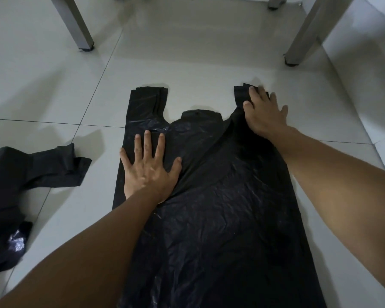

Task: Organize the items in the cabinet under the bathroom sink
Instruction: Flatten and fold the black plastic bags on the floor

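Note:
A large black plastic bag (220, 196) lies spread flat on the white tiled floor, its two handle loops pointing away from me. My left hand (149, 167) presses flat on the bag's upper left part, fingers straight and spread. My right hand (265, 112) lies flat on the bag's right handle loop, fingers extended over it. The left handle loop (147, 101) lies free.
Another crumpled black bag (20, 181) lies on the floor at the left. Grey metal legs stand at the back left (80, 27) and back right (302, 38). A white wall or panel (376, 74) runs along the right.

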Demonstrator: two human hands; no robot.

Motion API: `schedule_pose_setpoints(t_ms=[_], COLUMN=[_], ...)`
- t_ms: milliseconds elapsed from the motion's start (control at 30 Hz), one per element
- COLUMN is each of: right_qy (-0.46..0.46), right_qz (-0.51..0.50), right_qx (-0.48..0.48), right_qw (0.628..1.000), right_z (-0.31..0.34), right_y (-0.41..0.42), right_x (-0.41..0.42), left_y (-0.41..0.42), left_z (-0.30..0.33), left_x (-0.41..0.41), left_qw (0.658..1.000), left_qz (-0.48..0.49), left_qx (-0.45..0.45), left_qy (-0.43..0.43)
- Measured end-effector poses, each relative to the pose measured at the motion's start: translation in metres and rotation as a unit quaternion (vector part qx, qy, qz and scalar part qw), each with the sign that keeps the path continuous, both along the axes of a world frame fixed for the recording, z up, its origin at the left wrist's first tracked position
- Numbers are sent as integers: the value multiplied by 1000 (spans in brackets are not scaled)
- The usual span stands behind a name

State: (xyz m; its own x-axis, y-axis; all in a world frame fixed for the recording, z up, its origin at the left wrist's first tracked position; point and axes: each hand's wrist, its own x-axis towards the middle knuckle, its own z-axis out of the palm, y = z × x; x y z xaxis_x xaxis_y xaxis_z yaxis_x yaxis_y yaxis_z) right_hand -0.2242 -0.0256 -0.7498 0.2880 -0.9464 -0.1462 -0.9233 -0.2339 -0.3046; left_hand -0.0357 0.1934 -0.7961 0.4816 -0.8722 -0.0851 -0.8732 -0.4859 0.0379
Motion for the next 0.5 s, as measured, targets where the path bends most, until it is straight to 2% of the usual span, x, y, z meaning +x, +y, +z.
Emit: schedule_pose_setpoints(t_ms=[67, 100, 200, 300, 433, 500], right_qy=[-18, -10, 84, 134, 98, 78], right_qz=[17, 32, 80, 78, 41, 53], right_qx=[-84, -91, -24, -15, -21, -22], right_qw=[996, 995, 993, 988, 994, 995], right_z=[-2, -5, -24, -37, -26, -24], right_y=[31, 48, 80, 82, 101, 129], right_x=[-6, -11, -34, -53, -47, -48], left_y=[0, 0, 0, 0, 1, 2], left_z=[0, -1, -1, -1, 0, 0], left_x=[0, 0, 0, 0, 0, 0], left_qw=[1000, 1000, 1000, 1000, 1000, 999], left_qz=[-1, -1, -1, 2, -4, -2], left_qx=[-3, -4, -2, 3, -1, -17], left_qy=[-2, -2, -1, 1, 8, 27])
